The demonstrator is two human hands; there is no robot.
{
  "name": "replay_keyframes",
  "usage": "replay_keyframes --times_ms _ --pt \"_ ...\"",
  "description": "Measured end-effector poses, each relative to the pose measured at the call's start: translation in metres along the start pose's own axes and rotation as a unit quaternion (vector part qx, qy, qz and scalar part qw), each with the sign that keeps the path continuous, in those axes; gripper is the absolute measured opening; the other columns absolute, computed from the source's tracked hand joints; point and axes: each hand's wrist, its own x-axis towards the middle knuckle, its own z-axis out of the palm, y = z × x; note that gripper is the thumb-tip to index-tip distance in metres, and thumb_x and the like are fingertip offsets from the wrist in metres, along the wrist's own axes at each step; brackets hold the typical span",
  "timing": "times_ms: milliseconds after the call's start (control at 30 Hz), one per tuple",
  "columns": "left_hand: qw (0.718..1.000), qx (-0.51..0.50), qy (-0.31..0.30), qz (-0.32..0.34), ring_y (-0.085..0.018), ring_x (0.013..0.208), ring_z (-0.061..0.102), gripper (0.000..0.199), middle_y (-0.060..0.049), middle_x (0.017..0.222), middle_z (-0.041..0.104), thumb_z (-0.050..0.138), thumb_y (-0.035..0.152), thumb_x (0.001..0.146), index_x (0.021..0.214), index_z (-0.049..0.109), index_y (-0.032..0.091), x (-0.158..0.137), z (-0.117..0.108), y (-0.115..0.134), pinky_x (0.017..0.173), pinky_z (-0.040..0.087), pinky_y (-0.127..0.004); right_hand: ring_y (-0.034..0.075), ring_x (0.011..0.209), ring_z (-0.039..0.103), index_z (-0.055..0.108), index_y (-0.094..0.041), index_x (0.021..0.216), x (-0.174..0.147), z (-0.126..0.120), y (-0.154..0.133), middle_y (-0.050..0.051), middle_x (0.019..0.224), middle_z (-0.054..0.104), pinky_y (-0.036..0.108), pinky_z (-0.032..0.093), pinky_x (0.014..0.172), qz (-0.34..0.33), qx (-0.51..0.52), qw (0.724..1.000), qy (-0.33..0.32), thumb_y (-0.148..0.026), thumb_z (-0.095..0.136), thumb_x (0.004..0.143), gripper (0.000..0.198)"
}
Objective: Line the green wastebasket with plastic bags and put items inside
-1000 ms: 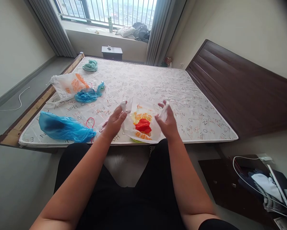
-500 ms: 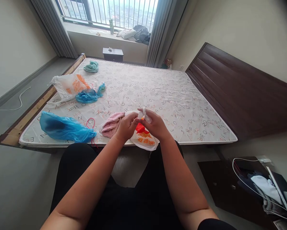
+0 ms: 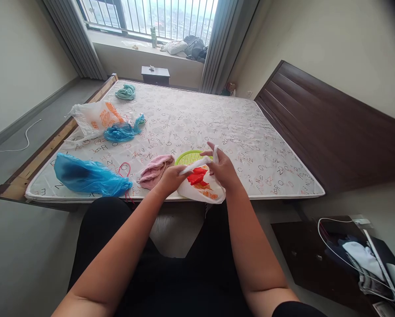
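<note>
A white plastic bag (image 3: 213, 197) with orange print hangs at the mattress edge, something red (image 3: 198, 177) showing at its top. My left hand (image 3: 172, 179) is closed on one end of the bag's twisted white handle. The handle stretches across to my right hand (image 3: 223, 169), where it loops around the fingers; that hand is partly curled, some fingertips raised. Behind the bag sits a yellow-green basket (image 3: 188, 156), its lower part hidden. Left of my left hand lies a folded pink cloth (image 3: 156, 171).
On the mattress (image 3: 263, 154) lie a filled blue plastic bag (image 3: 88, 175), a crumpled blue bag (image 3: 120, 132), a clear bag with orange print (image 3: 93, 118) and a teal cloth (image 3: 125, 92). A dark headboard (image 3: 329, 119) stands right; a low cabinet (image 3: 303, 251) holds clothes and a cable.
My hands have moved apart, drawing the white handle out between them. The bag has shifted slightly right, and the yellow-green basket behind it now shows.
</note>
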Motion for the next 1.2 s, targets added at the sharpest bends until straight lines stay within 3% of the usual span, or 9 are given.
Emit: replay_keyframes --times_ms 167,300,400,533,633,767,900,1033,1200 --pt "0.925 -0.298 0.237 -0.004 -0.022 0.086 0.070 0.043 -0.009 0.087 0.073 0.066 0.059 0.084 0.072 0.067 0.017 0.009 -0.008 -0.031 0.077 0.054 -0.031 0.003 0.045 0.035 0.053 -0.034 0.137 -0.002 -0.058 0.026 0.001 0.112 0.071 0.018 0.036 0.037 -0.017 0.133 0.982 0.131 -0.042 0.070 0.083 0.057" --pt "0.873 -0.404 0.272 0.031 -0.022 0.095 0.072 0.044 -0.010 0.094 0.075 0.066 0.058 0.086 0.069 0.058 0.018 0.015 -0.004 -0.034 0.089 0.054 -0.037 0.005 0.049 0.047 0.060 -0.030 0.125 0.002 -0.081 0.053 0.001 0.108 0.072 0.022 0.048 0.048 -0.019 0.191 0.958 0.212 -0.046 0.071 0.082 0.047" --pt "0.843 -0.465 0.267 0.041 -0.025 0.095 0.073 0.045 -0.008 0.092 0.076 0.065 0.060 0.086 0.071 0.053 0.019 0.017 -0.006 -0.030 0.093 0.053 -0.043 0.016 0.086 0.069 0.062 -0.029 0.123 -0.003 -0.087 0.066 0.007 0.128 0.067 0.036 0.059 0.077 -0.018 0.195 0.965 0.175 -0.061 0.065 0.083 0.051" --pt "0.819 -0.488 0.300 0.019 -0.027 0.092 0.074 0.045 -0.005 0.081 0.075 0.066 0.061 0.085 0.075 0.051 0.020 0.017 -0.018 -0.027 0.093 0.053 -0.047 0.025 0.129 0.058 0.069 -0.031 0.114 -0.018 -0.103 0.079 0.005 0.143 0.058 0.049 0.049 0.104 -0.009 0.244 0.962 0.124 -0.079 0.050 0.082 0.061" --pt "0.815 -0.491 0.307 0.012 -0.027 0.091 0.075 0.046 -0.004 0.078 0.074 0.067 0.061 0.084 0.076 0.051 0.020 0.017 -0.022 -0.026 0.092 0.054 -0.048 0.024 0.140 0.047 0.069 -0.032 0.115 -0.025 -0.108 0.086 0.005 0.151 0.051 0.048 0.040 0.114 -0.028 0.259 0.955 0.138 -0.080 0.058 0.076 0.063" --pt "0.823 -0.487 0.293 0.020 -0.026 0.089 0.075 0.045 -0.003 0.071 0.072 0.066 0.060 0.086 0.073 0.052 0.019 0.017 -0.017 -0.024 0.092 0.054 -0.046 0.025 0.150 0.032 0.053 -0.032 0.139 -0.018 -0.087 0.082 0.010 0.160 0.037 0.050 0.033 0.118 -0.016 0.189 0.981 0.049 -0.071 0.080 0.061 0.091" --pt "0.845 -0.471 0.253 -0.015 -0.024 0.080 0.074 0.044 -0.004 0.065 0.068 0.064 0.057 0.089 0.070 0.055 0.018 0.017 -0.013 -0.027 0.085 0.057 -0.041 0.023 0.145 0.039 0.040 -0.031 0.147 -0.002 -0.052 0.071 0.011 0.155 0.044 0.049 0.035 0.117 -0.051 0.120 0.991 0.010 -0.061 0.086 0.059 0.104" --pt "0.867 -0.454 0.197 -0.056 -0.018 0.056 0.067 0.043 -0.001 0.055 0.061 0.065 0.053 0.090 0.068 0.056 0.017 0.015 -0.013 -0.034 0.068 0.057 -0.033 0.026 0.128 0.057 0.050 -0.025 0.138 0.005 -0.033 0.070 0.010 0.132 0.063 0.047 0.047 0.108 -0.031 0.115 0.993 -0.016 -0.061 0.083 0.063 0.089" --pt "0.888 -0.438 0.111 -0.086 -0.020 0.056 0.067 0.040 0.001 0.050 0.055 0.065 0.053 0.089 0.070 0.058 0.018 0.011 -0.014 -0.038 0.071 0.058 -0.036 0.024 0.105 0.066 0.068 -0.023 0.102 -0.001 -0.031 0.068 0.004 0.105 0.071 0.043 0.051 0.099 0.011 0.078 0.997 0.012 -0.048 0.080 0.070 0.043"
